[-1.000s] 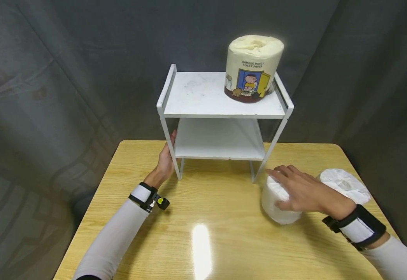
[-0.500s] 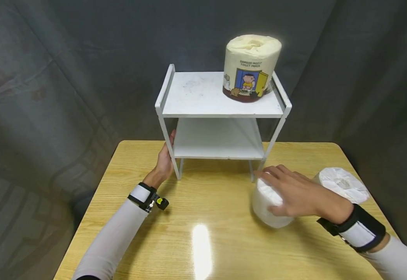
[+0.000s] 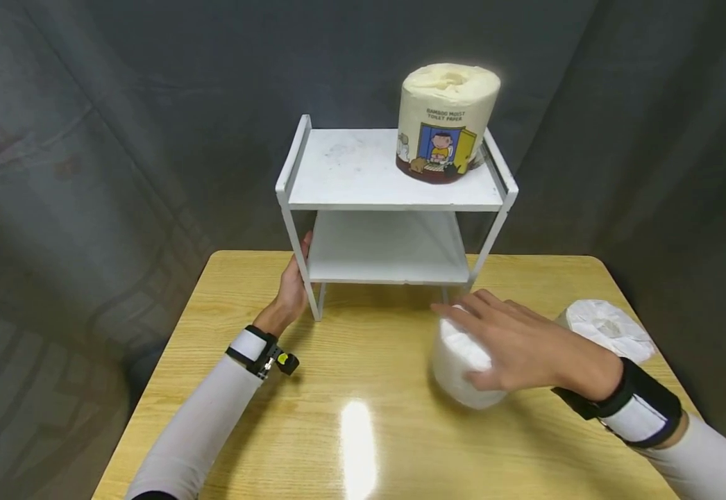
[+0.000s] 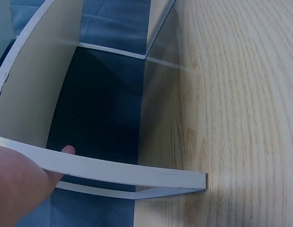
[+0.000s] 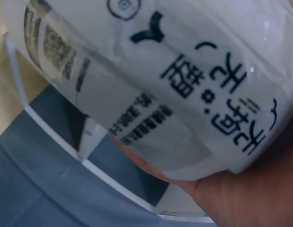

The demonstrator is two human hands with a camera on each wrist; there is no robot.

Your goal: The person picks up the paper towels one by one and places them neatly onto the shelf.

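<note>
White roll (image 3: 463, 364) grasped by right fingers (image 3: 484, 312) — yellow wooden table (image 3: 363, 430), grey curtain (image 3: 88, 139).

Three toilet paper rolls (image 3: 463, 361), one white shelf rack (image 3: 394, 201), one wooden table (image 3: 338, 389), two hands (image 3: 516, 344)

— What does the right hand (image 3: 525, 344) hold?
— A white toilet roll (image 3: 459, 361) in clear printed wrap, fingers spread over its top, thumb on the near side. It looks tilted, low over the table.
— And the left hand (image 3: 291, 288)?
— It grips the front left leg of the white shelf rack (image 3: 394, 198), which stands upright just beyond the held roll.
</note>
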